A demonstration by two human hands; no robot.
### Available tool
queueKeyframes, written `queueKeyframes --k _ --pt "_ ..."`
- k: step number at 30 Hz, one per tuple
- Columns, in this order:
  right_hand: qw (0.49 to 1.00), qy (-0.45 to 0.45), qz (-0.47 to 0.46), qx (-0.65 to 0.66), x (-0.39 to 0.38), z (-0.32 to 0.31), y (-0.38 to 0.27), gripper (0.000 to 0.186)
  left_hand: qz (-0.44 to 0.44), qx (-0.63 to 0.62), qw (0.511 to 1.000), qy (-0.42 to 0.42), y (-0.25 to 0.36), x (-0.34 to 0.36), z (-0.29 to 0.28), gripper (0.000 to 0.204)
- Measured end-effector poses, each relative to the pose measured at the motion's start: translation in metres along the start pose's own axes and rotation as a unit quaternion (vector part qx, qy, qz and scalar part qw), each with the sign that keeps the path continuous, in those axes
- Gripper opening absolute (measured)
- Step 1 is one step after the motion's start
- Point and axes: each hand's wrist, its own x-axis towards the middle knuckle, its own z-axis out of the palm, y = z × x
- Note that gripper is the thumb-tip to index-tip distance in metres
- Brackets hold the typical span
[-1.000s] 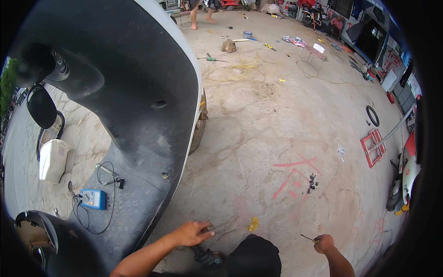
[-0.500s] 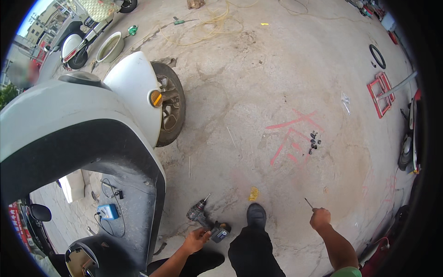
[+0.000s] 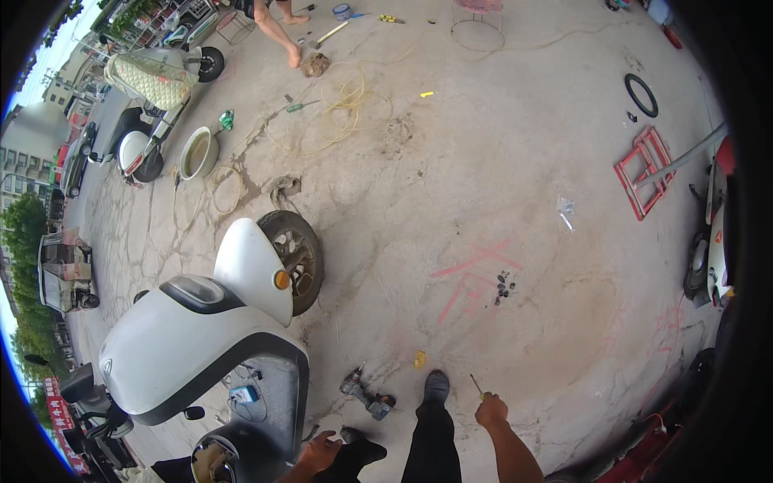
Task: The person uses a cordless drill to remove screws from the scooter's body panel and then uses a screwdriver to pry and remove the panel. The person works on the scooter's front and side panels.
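My right hand (image 3: 492, 410) is closed round a thin screwdriver (image 3: 476, 384); its shaft sticks up past the fist and the handle is mostly hidden. My left hand (image 3: 320, 452) is beside the scooter's footboard with fingers curved and apart, holding nothing that I can see. A cordless drill (image 3: 354, 383) lies on the ground ahead of it, between the footboard and my shoe (image 3: 436, 386). The white scooter (image 3: 177, 322) stands at my left, and a blue box (image 3: 243, 394) with a cable rests on its footboard.
Small black pieces (image 3: 505, 287) lie near red ground marks, and a yellow piece (image 3: 420, 359) by my shoe. Farther off are a hose (image 3: 350, 105), a basin (image 3: 199, 154), a red metal frame (image 3: 646, 172), a black ring (image 3: 641, 95) and another person's leg (image 3: 278, 34).
My left hand has left the drill and drawn back toward the footboard. My right hand has shifted left with the screwdriver. The view has tilted up, bringing in more of the far ground.
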Motion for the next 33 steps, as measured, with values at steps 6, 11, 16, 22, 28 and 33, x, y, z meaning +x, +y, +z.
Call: queueKeyframes --k 6,11,16,22,28,33 --pt "0.991 -0.104 0.083 0.011 -0.094 -0.091 0.029 0.044 0.121 -0.045 0.99 0.065 0.14 0.004 -0.069 0.045" --pt "0.995 -0.064 0.073 0.009 -0.112 -0.178 0.067 0.036 0.219 -0.114 0.967 0.061 0.284 0.01 -0.156 0.05" --pt "0.982 -0.112 0.145 0.046 -0.109 -0.389 -0.027 0.028 0.01 -0.492 0.85 0.188 0.354 0.092 -0.263 0.038" --pt "0.976 -0.015 0.062 0.207 -0.003 -0.598 -0.218 0.017 0.109 -0.326 0.899 0.271 0.395 0.176 -0.371 0.033" --pt "0.972 0.019 0.061 0.225 0.076 -0.694 -0.268 0.016 -0.093 -0.103 0.99 0.033 0.358 0.212 -0.324 0.038" --pt "0.977 -0.055 0.14 0.15 0.074 -0.827 -0.233 0.012 -0.202 -0.121 0.972 0.011 0.442 0.149 -0.375 0.048"
